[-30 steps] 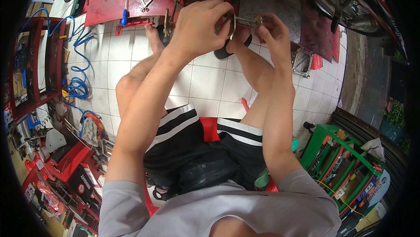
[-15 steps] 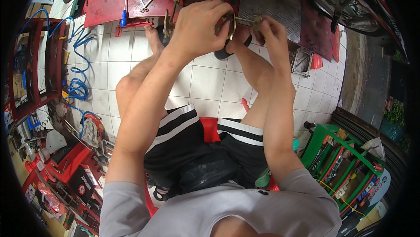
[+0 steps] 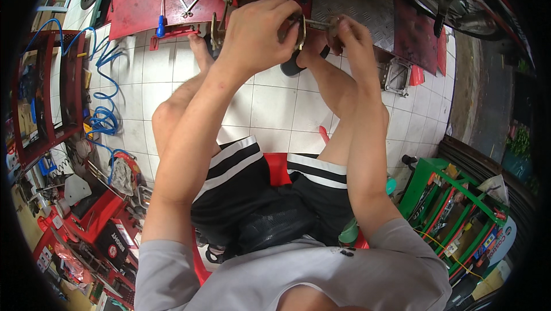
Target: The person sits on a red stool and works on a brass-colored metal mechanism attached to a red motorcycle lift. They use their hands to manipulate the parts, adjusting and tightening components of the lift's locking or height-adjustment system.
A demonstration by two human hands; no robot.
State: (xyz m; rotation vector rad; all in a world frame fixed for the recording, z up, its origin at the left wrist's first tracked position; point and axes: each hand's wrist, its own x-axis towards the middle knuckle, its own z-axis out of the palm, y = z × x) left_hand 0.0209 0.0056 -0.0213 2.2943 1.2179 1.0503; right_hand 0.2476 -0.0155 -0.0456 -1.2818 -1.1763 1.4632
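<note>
Above white tiles point(image 3: 270, 107), left hand point(image 3: 258, 34) curls round brassy plate point(image 3: 303, 33); right hand point(image 3: 351, 36) pinches slim grey rod point(image 3: 317, 23).

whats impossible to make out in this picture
Head view: palm side of the left hand, hidden by its back.
Head view: full shape of the small metal piece, partly covered by the right hand.
Head view: far end of the red platform, cut off by the upper edge.
Head view: contents of the green rack, too small to identify.

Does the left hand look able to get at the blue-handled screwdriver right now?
Probably yes: the screwdriver lies uncovered at the red platform's edge, though the left hand is occupied with the metal bracket.
</note>
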